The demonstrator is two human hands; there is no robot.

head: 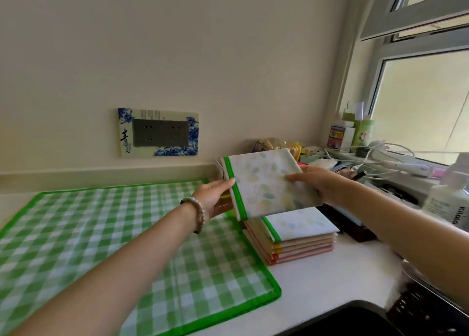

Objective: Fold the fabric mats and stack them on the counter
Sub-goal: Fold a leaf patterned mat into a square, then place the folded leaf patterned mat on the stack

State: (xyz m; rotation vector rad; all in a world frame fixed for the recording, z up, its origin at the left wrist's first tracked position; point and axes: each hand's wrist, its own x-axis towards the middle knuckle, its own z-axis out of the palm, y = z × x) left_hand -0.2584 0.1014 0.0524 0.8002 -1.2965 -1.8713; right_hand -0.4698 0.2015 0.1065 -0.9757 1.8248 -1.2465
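Now the folded leaf mat (269, 183) is up in the air, just above the pile of folded mats (299, 239). Both hands hold it. The left hand (215, 196) holds its green edge, thumb on top and fingers below. The right hand (314, 181) holds the other side the same way. The mat is tipped a little, with the far end higher.

Most of the job looks done. The pile has several mats in it, one more leaf mat on top and pink ones under it. I think this mat only needs to go down on the pile. The big green checked mat (101, 239) lies flat and open on the counter (330, 280), not yet folded, so it may be what is left.

The pile sits right by the checked mat's far right corner, and its sides look fairly even. There is bare counter in front of it. Behind it and to the right it is crowded, with white cables (368, 158), small boxes and a bottle (449, 201), so the right hand has less room there. A dark sink (355, 320) is at the near edge. The wall with its socket plate (160, 132) is well back.
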